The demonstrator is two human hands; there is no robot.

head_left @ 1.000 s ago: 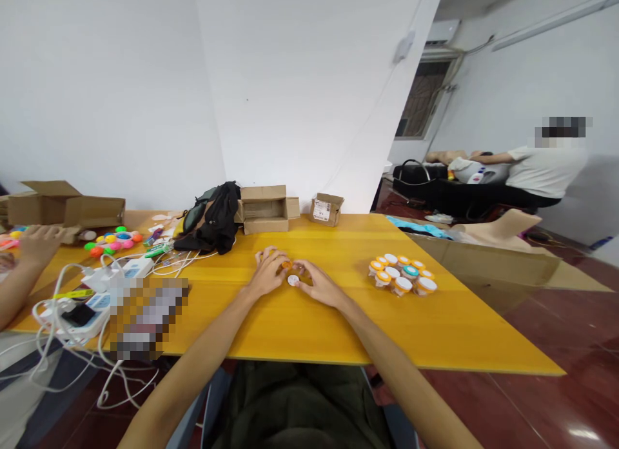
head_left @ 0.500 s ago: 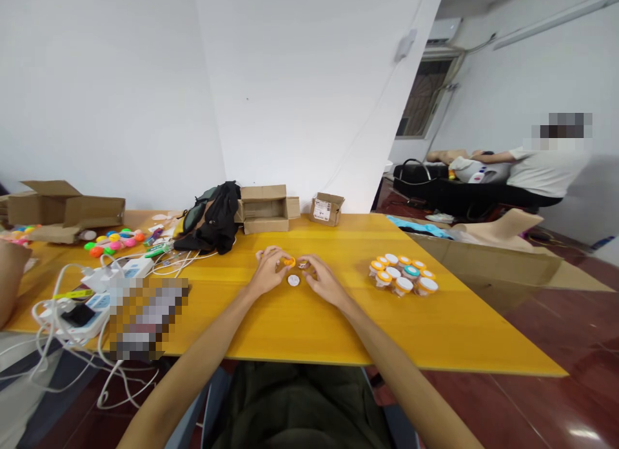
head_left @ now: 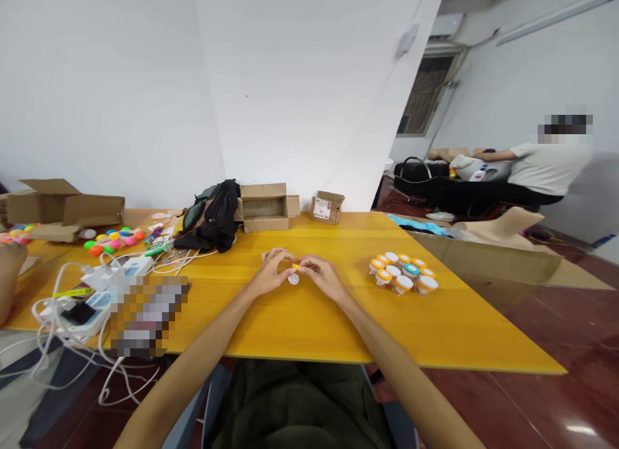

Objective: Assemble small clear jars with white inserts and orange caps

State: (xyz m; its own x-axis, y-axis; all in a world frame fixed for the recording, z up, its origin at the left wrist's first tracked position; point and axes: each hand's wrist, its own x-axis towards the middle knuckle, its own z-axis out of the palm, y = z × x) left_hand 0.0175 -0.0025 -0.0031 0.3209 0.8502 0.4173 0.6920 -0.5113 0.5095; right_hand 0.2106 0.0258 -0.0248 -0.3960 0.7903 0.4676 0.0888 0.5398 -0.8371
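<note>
My left hand (head_left: 269, 276) and my right hand (head_left: 323, 277) meet over the middle of the yellow table (head_left: 309, 320). Their fingertips pinch a small orange piece (head_left: 295, 266) between them, just above the tabletop. A small white round lid (head_left: 293, 279) lies on the table directly under the fingertips. A cluster of several small jars with orange, white and teal lids (head_left: 401, 273) stands to the right of my right hand, untouched.
A black bag (head_left: 213, 217) and open cardboard boxes (head_left: 264, 207) sit at the back of the table. Power strips and white cables (head_left: 91, 288) crowd the left, beside coloured balls (head_left: 113, 237). Another person's arm (head_left: 7, 278) shows at far left; a seated person (head_left: 541, 171) is at far right.
My hands have closed together again, both pinching the orange piece, after being slightly apart half a second ago. The other person's hand at far left has drawn back.
</note>
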